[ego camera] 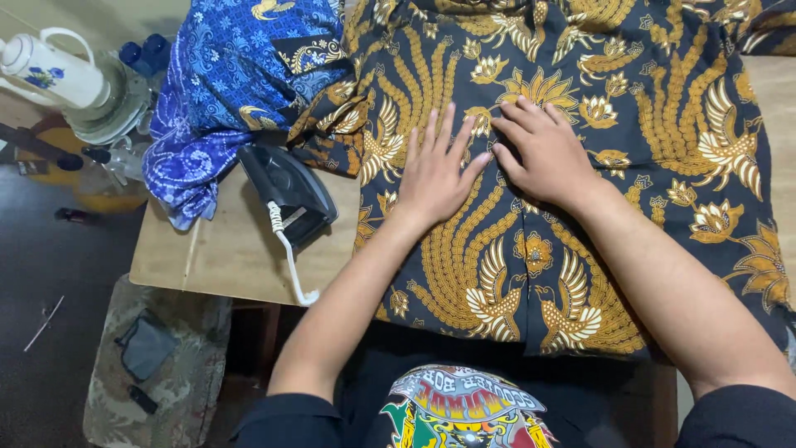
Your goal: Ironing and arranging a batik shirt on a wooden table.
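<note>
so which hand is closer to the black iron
Left. The left hand lies flat on the dark gold-patterned shirt, just right of the black iron in the picture. The right hand rests farther along the same shirt, beyond the left.

Evenly and softly lit from above, bright on the patterned shirt and the bare desk, with only faint shadows under the left hand and right hand. Much dimmer over the floor at the left edge. Sharp through the middle, slightly soft and stretched toward the corners, without glare or motion blur.
</note>
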